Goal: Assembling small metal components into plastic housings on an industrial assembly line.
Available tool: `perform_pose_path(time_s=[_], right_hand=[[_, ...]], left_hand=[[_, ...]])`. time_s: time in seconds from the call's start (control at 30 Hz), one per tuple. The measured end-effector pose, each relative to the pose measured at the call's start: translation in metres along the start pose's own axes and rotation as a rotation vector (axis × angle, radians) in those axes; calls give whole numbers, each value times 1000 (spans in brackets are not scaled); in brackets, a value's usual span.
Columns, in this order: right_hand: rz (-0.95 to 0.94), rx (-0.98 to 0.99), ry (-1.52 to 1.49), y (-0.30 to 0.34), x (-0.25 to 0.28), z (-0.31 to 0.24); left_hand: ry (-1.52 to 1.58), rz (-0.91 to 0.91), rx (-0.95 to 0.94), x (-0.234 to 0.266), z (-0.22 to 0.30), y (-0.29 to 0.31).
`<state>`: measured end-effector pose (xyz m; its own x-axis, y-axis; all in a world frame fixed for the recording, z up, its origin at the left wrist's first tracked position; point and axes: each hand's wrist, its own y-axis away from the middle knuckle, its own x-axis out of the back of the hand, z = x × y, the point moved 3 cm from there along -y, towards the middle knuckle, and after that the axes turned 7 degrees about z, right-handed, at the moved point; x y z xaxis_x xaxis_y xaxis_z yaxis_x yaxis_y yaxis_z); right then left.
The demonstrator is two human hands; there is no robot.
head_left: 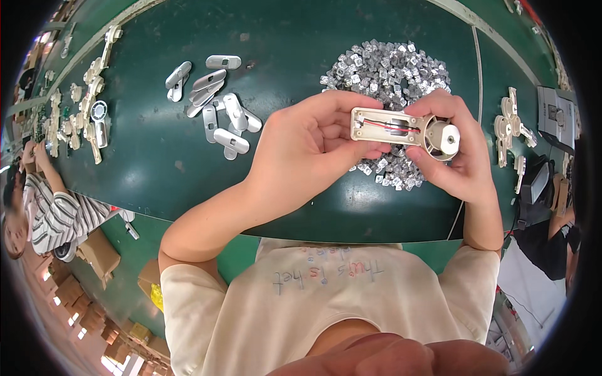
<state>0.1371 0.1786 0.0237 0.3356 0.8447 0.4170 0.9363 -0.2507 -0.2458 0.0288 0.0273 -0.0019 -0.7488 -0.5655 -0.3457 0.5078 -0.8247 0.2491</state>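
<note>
Both hands hold a cream plastic handheld fan body (376, 130) above the table. Its long handle lies open toward me, showing red and black wires and a dark part inside. A round frame with a white hub forms its right end. My left hand (307, 135) is closed around the handle's left end, thumb below and fingers behind. With thumb and fingers, my right hand (467, 160) grips the round end. Behind and beneath the fan body spreads a heap of small shiny silver square pieces (401, 66). Several long silver covers (234, 113) lie loosely to the left.
The dark green table (282, 44) carries more cream fan bodies (94, 88) at far left and others (506, 131) at far right. A person in a striped top (53, 213) sits at left. Cardboard boxes (97, 254) stand on the floor; a grey machine (557, 116) is at right.
</note>
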Motion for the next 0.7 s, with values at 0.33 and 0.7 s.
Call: perform_pose_path(time_s=[0.33,0.7], right_hand=[[-28,42,47,1,-7,3],[231,-181,-16,17,-24,6]], left_hand=[[15,18,130,2,3,-2],[-316,175,-230,1,-16,-2]])
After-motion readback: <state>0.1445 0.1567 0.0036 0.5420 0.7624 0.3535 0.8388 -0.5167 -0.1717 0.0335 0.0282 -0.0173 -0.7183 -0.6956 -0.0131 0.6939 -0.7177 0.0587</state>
